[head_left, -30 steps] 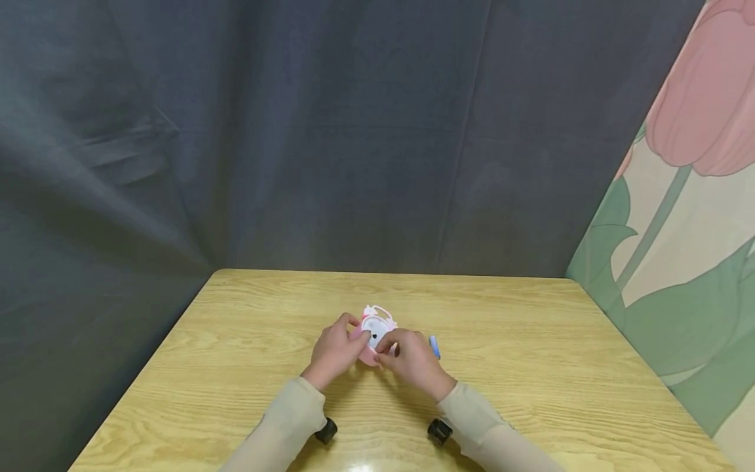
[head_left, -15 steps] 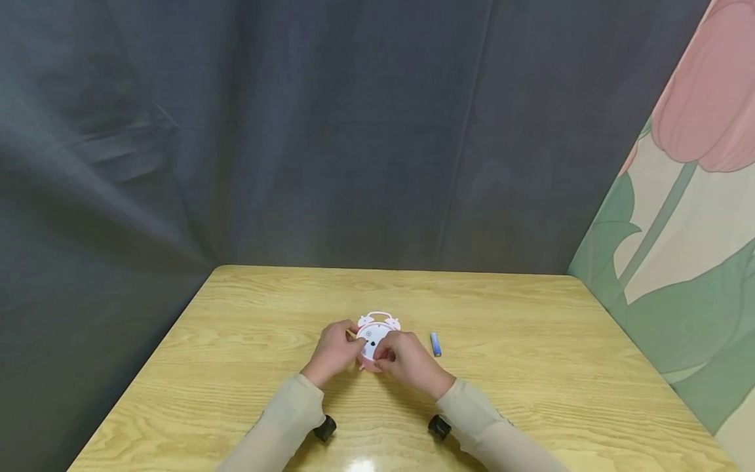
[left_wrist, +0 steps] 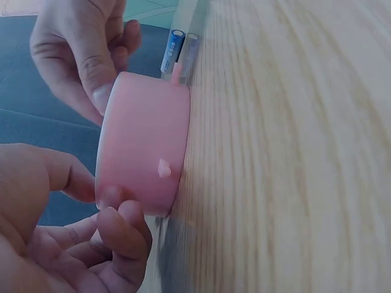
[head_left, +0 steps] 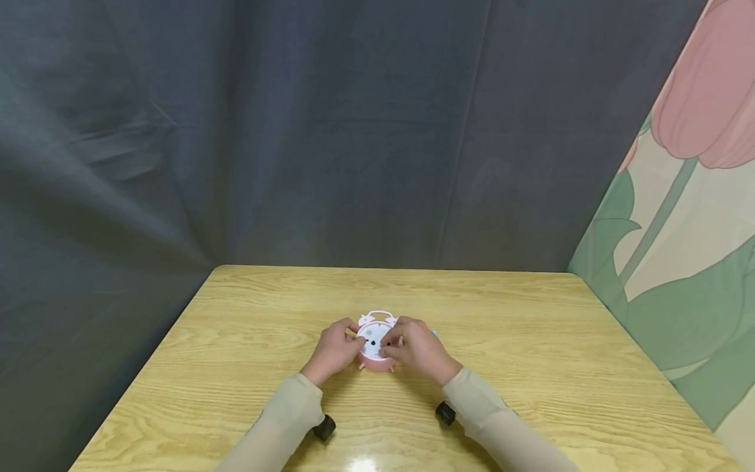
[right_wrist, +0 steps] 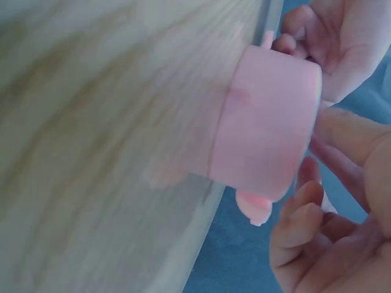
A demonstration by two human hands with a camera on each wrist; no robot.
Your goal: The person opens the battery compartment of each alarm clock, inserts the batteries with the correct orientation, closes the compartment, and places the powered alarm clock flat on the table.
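Note:
A pink and white twin-bell alarm clock (head_left: 373,349) lies on the table with its white side up; its pink side wall (left_wrist: 143,140) shows in the left wrist view. My left hand (head_left: 333,351) grips the clock's left edge between thumb and fingers. Over the right part of the white side is my right hand (head_left: 417,349), its thumb and index finger bent together at the surface; whether they pinch a small part there is hidden. In the right wrist view the right hand (right_wrist: 342,213) is beside the pink wall (right_wrist: 266,122).
A blue battery (left_wrist: 173,51) lies on the table beyond the clock, mostly hidden behind the right hand in the head view. The wooden table (head_left: 265,295) ends at a dark curtain (head_left: 354,164), with a flower-patterned wall covering (head_left: 708,275) at the right.
The clock, tilted a second ago, now lies flat. My right hand has shifted from the clock's lower part up and to the right, and now covers most of the battery in the head view.

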